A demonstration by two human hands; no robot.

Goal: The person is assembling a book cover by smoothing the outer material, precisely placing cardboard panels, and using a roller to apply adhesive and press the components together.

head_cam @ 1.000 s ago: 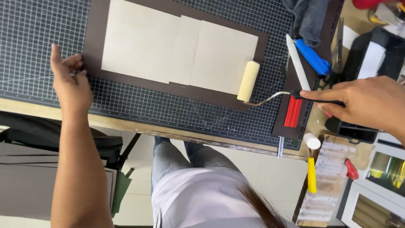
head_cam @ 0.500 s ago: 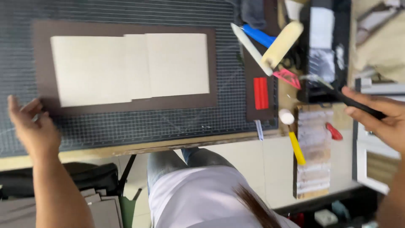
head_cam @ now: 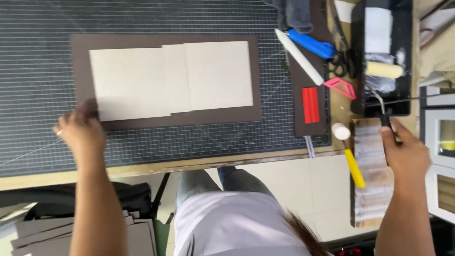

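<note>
My left hand (head_cam: 81, 132) rests on the lower left corner of a dark brown sheet (head_cam: 265, 80) that lies on a gridded cutting mat (head_cam: 42, 71). Pale grey boards (head_cam: 170, 78) lie side by side on the brown sheet. My right hand (head_cam: 403, 151) grips the black handle of a paint roller (head_cam: 385, 70), whose cream roller head sits in a black tray (head_cam: 360, 57) at the right.
Right of the mat lie a white bone folder (head_cam: 298, 56), a blue-handled tool (head_cam: 310, 43), scissors (head_cam: 339, 66), a red block (head_cam: 310, 104), a pink triangle (head_cam: 340, 87) and a yellow-handled tool (head_cam: 353, 166). Grey boards (head_cam: 42, 234) are stacked on the floor at lower left.
My right hand has carried the roller from the brown sheet to the right and set its head in the black tray. My left hand stays at the sheet's lower left corner.
</note>
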